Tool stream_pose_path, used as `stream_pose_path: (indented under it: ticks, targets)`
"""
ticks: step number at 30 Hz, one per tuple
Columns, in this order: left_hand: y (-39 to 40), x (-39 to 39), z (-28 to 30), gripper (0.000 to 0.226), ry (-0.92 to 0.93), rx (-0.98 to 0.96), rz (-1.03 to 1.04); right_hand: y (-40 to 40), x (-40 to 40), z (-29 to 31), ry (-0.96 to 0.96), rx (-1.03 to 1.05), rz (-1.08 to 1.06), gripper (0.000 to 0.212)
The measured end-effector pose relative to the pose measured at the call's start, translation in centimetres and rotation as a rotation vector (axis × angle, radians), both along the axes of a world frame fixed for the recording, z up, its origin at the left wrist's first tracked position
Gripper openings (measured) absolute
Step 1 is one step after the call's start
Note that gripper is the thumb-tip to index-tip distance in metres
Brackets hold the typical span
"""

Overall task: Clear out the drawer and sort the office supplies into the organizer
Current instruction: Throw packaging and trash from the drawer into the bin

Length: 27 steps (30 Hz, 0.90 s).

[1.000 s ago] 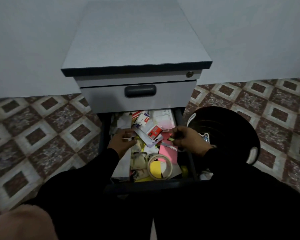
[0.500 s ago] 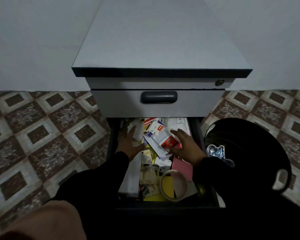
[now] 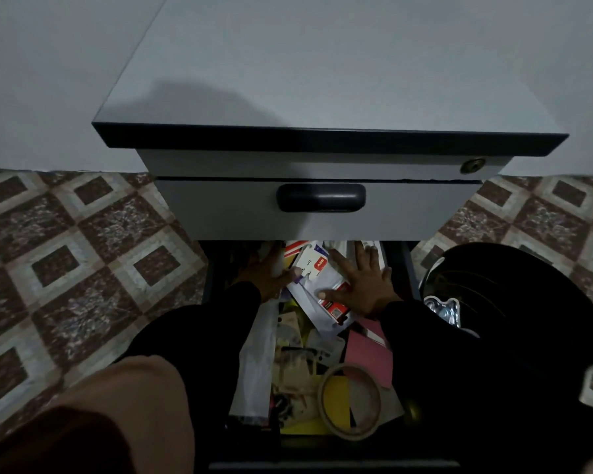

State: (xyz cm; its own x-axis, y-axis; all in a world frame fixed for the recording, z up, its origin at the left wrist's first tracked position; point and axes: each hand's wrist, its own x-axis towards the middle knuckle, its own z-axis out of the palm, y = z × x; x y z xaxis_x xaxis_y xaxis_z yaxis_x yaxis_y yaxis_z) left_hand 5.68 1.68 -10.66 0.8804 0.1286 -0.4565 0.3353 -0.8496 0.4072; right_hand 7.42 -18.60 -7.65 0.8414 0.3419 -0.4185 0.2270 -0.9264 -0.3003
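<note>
The lower drawer (image 3: pixel 397 268) of a grey cabinet (image 3: pixel 322 80) is pulled out and full of clutter. Both my hands reach deep into its back. My right hand (image 3: pixel 362 282) lies flat with spread fingers on white and red packets (image 3: pixel 322 295). My left hand (image 3: pixel 271 271) presses against the left side of the same pile, its fingertips hidden under the upper drawer front. Nearer to me lie a roll of tape (image 3: pixel 351 401), pink paper (image 3: pixel 368 357), yellow sheets (image 3: pixel 334 401) and a long white bag (image 3: pixel 257 364).
The shut upper drawer with its dark handle (image 3: pixel 320 198) overhangs the back of the open drawer. A black round bin (image 3: pixel 514 313) with a foil wrapper (image 3: pixel 442 309) stands on the patterned tile floor (image 3: pixel 83 268) at the right.
My head has moved closer and lower. Both hands slid further back into the drawer; the right hand, which held a thin item a second ago, now lies flat on the packets.
</note>
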Motion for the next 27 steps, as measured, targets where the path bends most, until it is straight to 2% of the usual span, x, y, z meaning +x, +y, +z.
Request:
stream_pose_path:
  ticks: [5, 10, 15, 21, 25, 27]
  targets:
    - [-0.5, -1.6, 0.1, 0.084, 0.048, 0.036, -0.062, -1.0, -0.2, -0.4, 0.010, -0.021, 0.047, 0.096]
    - [-1.2, -3.9, 0.4, 0.093, 0.105, 0.025, -0.086, -1.9, -1.6, 0.3, 0.056, 0.023, 0.067, 0.092]
    - [-1.7, -6.8, 0.9, 0.093, 0.146, 0.010, -0.122, -2.6, -3.5, 1.2, 0.133, 0.063, 0.061, 0.089]
    - [-2.6, -9.8, 2.5, 0.086, 0.214, -0.115, -0.076, -3.1, -5.9, 2.4, 0.180, 0.046, 0.064, 0.087]
    - [-2.7, -11.3, 3.7, 0.082, 0.189, -0.146, -0.061, -3.6, -7.1, 2.6, 0.205, 0.091, 0.042, 0.088]
    - [-2.3, -11.5, 3.8, 0.083, 0.114, -0.101, -0.047, -3.7, -7.5, 2.7, 0.157, 0.155, -0.049, 0.086]
